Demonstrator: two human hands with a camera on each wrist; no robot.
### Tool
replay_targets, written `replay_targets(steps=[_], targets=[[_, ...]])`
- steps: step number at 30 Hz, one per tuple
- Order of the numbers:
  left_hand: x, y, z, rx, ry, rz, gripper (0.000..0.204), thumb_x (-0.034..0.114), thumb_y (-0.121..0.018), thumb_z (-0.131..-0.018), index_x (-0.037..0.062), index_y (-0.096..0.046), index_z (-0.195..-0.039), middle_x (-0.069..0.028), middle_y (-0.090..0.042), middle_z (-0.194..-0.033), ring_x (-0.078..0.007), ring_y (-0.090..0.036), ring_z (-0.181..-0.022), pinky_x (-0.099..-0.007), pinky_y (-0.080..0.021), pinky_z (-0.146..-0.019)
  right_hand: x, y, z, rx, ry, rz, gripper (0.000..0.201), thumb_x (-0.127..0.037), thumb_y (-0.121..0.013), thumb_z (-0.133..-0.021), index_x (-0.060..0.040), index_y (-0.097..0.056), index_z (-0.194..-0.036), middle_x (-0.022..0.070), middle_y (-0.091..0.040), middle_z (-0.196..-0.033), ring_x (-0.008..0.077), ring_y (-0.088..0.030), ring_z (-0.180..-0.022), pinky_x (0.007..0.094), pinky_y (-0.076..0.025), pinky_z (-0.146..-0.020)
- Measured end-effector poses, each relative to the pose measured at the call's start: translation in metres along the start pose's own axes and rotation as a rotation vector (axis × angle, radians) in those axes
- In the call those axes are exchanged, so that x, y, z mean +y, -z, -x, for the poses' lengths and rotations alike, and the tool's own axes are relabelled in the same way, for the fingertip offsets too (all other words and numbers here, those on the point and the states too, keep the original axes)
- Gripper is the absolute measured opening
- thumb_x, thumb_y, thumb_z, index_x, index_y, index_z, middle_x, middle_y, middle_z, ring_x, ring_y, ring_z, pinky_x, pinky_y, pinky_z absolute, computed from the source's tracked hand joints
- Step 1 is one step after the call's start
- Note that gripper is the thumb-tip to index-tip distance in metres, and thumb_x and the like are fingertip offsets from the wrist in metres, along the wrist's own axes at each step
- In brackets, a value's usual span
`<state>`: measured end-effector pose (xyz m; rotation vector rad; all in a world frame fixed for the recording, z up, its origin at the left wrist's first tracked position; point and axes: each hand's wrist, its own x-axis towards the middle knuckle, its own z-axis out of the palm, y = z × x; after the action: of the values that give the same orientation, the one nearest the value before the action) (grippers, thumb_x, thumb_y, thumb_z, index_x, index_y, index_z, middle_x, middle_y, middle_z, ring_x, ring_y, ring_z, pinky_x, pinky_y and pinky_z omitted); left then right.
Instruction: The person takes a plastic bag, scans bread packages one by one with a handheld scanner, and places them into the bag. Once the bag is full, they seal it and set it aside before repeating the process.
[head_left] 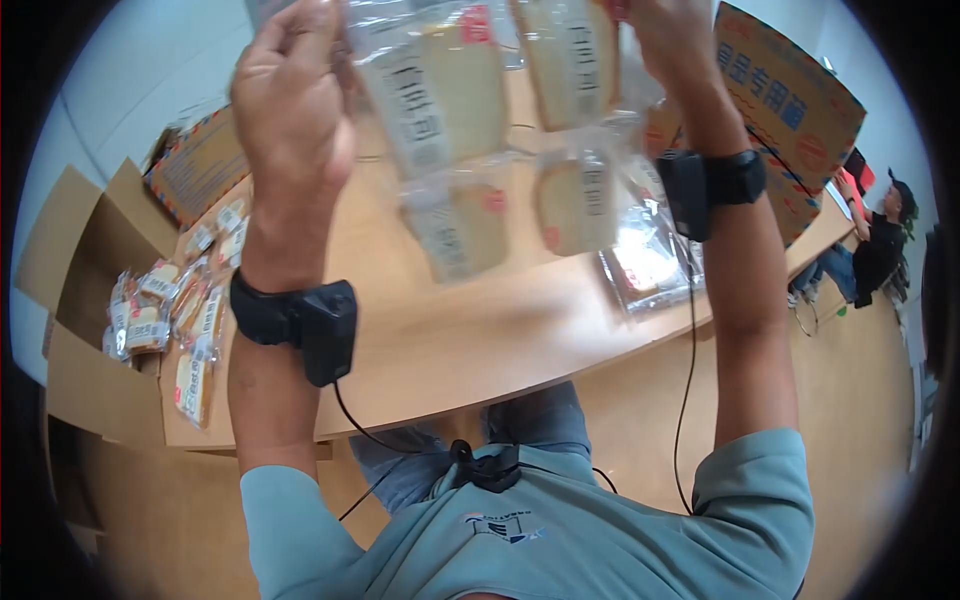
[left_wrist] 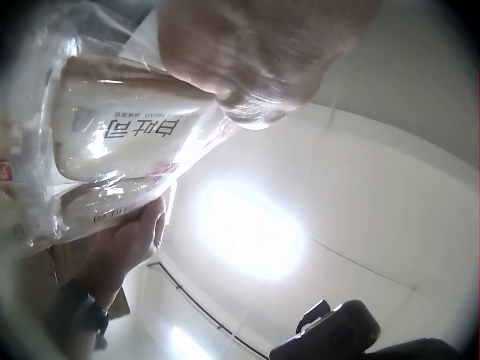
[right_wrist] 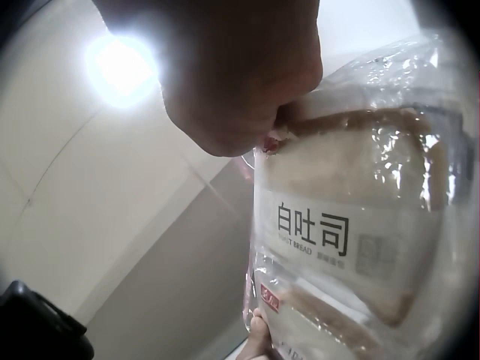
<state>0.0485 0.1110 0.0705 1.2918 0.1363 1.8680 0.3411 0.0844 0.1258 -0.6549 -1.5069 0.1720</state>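
Both hands hold up a clear plastic bag point(head_left: 525, 150) with several wrapped slices of white bread, hanging above the table. At the top left of the head view, the left hand point(head_left: 300, 110) grips one side of the bag with curled fingers. The right hand point(head_left: 672, 45) grips the opposite side, its fingers partly cut off by the frame edge. In the left wrist view, a bread slice point(left_wrist: 112, 124) shows through the film beside the left hand point(left_wrist: 255, 56). The right wrist view has the right hand point(right_wrist: 225, 75) pinching the film by another slice point(right_wrist: 337, 172).
Several wrapped bread pieces point(head_left: 195, 385) lie at the table's left, beside an open carton point(head_left: 105, 375). A clear packet point(head_left: 640, 270) rests on the table point(head_left: 430, 350) under the right arm. Cardboard point(head_left: 790, 100) stands at the right, and a person point(head_left: 880, 235) is beyond it.
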Motion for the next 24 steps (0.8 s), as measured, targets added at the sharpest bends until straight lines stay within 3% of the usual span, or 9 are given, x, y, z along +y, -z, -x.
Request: replay_targets(steps=[5, 7, 9, 14, 16, 17, 18, 22, 24], targets=[[-0.055, -0.094, 0.047, -0.034, 0.180, 0.098, 0.014, 0.009, -0.061, -0.098, -0.0004, -0.064, -0.109, -0.0071, -0.068, -0.101, -0.0157, -0.065, -0.092, -0.0297, -0.055, -0.084, 0.006, 0.120, 0.002, -0.044, -0.094, 0.264, 0.021, -0.020, -0.062, -0.099, -0.0011, -0.070, -0.099, -0.0016, -0.066, -0.081, 0.0033, -0.054, -0.068, 0.0195, -0.044, -0.060], [-0.078, -0.127, 0.065, 0.119, 0.227, 0.202, 0.016, 0.010, -0.061, -0.098, -0.0045, -0.067, -0.099, -0.0031, -0.066, -0.084, -0.0077, -0.058, -0.075, -0.0253, -0.050, -0.066, 0.021, 0.149, 0.015, -0.066, -0.132, 0.377, 0.023, -0.022, -0.065, -0.098, -0.0013, -0.071, -0.104, -0.0035, -0.066, -0.085, 0.0006, -0.050, -0.068, 0.0175, -0.041, -0.058], [-0.105, -0.146, 0.075, 0.130, 0.321, 0.234, 0.017, 0.010, -0.060, -0.097, -0.0050, -0.067, -0.099, -0.0030, -0.066, -0.084, -0.0083, -0.059, -0.075, -0.0259, -0.050, -0.066, 0.029, 0.168, 0.027, -0.069, -0.234, 0.375, 0.022, -0.022, -0.064, -0.098, -0.0012, -0.071, -0.104, -0.0034, -0.065, -0.083, 0.0010, -0.050, -0.067, 0.0178, -0.041, -0.058], [-0.193, -0.146, 0.088, 0.151, 0.567, 0.196, 0.015, 0.007, -0.060, -0.095, -0.0056, -0.066, -0.099, -0.0044, -0.066, -0.086, -0.0095, -0.059, -0.076, -0.0262, -0.050, -0.067, 0.098, 0.200, 0.052, -0.108, -0.523, 0.429, 0.018, -0.016, -0.062, -0.098, -0.0002, -0.071, -0.100, -0.0006, -0.066, -0.083, 0.0027, -0.049, -0.064, 0.0185, -0.040, -0.056], [-0.228, -0.137, 0.087, 0.140, 0.679, 0.116, 0.019, -0.001, -0.057, -0.093, -0.0003, -0.060, -0.112, -0.0069, -0.064, -0.101, -0.0156, -0.063, -0.094, -0.0299, -0.054, -0.081, 0.119, 0.198, 0.058, -0.207, -0.539, 0.432, 0.018, -0.014, -0.061, -0.098, 0.0008, -0.071, -0.096, 0.0040, -0.071, -0.092, 0.0041, -0.050, -0.063, 0.0202, -0.041, -0.055], [-0.239, -0.133, 0.085, 0.160, 0.748, 0.157, 0.020, -0.004, -0.057, -0.091, -0.0007, -0.061, -0.110, -0.0067, -0.063, -0.099, -0.0160, -0.063, -0.092, -0.0289, -0.053, -0.079, 0.139, 0.199, 0.059, -0.192, -0.598, 0.482, 0.020, -0.013, -0.059, -0.098, 0.0015, -0.071, -0.092, 0.0074, -0.073, -0.099, 0.0059, -0.050, -0.062, 0.0220, -0.042, -0.055], [-0.250, -0.129, 0.084, 0.156, 0.746, 0.151, 0.020, -0.004, -0.057, -0.091, -0.0007, -0.061, -0.110, -0.0067, -0.063, -0.099, -0.0160, -0.063, -0.092, -0.0289, -0.053, -0.079, 0.156, 0.202, 0.063, -0.222, -0.562, 0.509, 0.027, -0.011, -0.055, -0.091, 0.0048, -0.073, -0.103, 0.0059, -0.068, -0.082, 0.0123, -0.060, -0.074, 0.0287, -0.048, -0.063], [-0.285, -0.110, 0.083, 0.169, 0.826, -0.054, 0.015, -0.002, -0.057, -0.090, -0.0012, -0.062, -0.104, -0.0058, -0.061, -0.094, -0.0145, -0.061, -0.082, -0.0285, -0.050, -0.069, 0.180, 0.191, 0.077, -0.301, -0.716, 0.445, 0.026, -0.010, -0.053, -0.090, 0.0045, -0.073, -0.099, 0.0053, -0.066, -0.079, 0.0136, -0.060, -0.069, 0.0299, -0.048, -0.062], [-0.302, -0.101, 0.081, 0.121, 0.827, -0.334, 0.013, 0.003, -0.058, -0.091, -0.0014, -0.063, -0.102, -0.0049, -0.062, -0.090, -0.0144, -0.061, -0.078, -0.0294, -0.050, -0.066, 0.207, 0.196, 0.084, -0.329, -0.755, 0.483, 0.022, -0.011, -0.055, -0.090, 0.0032, -0.071, -0.094, 0.0064, -0.066, -0.077, 0.0138, -0.061, -0.069, 0.0301, -0.049, -0.062]])
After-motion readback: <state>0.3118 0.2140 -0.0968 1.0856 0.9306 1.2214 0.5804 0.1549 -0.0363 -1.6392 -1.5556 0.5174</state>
